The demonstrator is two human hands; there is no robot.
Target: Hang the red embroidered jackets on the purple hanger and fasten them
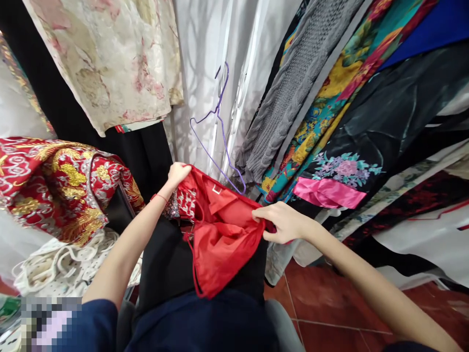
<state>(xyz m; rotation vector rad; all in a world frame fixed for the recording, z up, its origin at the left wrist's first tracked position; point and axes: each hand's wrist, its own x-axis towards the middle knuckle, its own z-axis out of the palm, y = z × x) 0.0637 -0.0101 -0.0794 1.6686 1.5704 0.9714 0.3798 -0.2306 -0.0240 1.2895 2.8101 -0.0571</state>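
Note:
A red garment [227, 239] hangs bunched over my lap, smooth on most of its surface, with a white-patterned part, thin red cords and a small white label. My left hand [179, 173] is closed on its upper left edge. At the upper right edge, my right hand [280, 222] pinches the cloth between thumb and fingers. The top edge is stretched between the two hands. Just beyond it is a thin purple clothes hanger [219, 111] with no garment on it; its lower corner meets the cloth's edge in view. What supports the hanger cannot be made out.
Red-and-gold embroidered cloth [69, 186] lies at left above a white heap of cloth [47, 269]. A cream floral garment [117, 63] hangs upper left. Grey knitwear [293, 83] and a black embroidered garment [395, 122] hang at right, above red floor tiles [330, 303].

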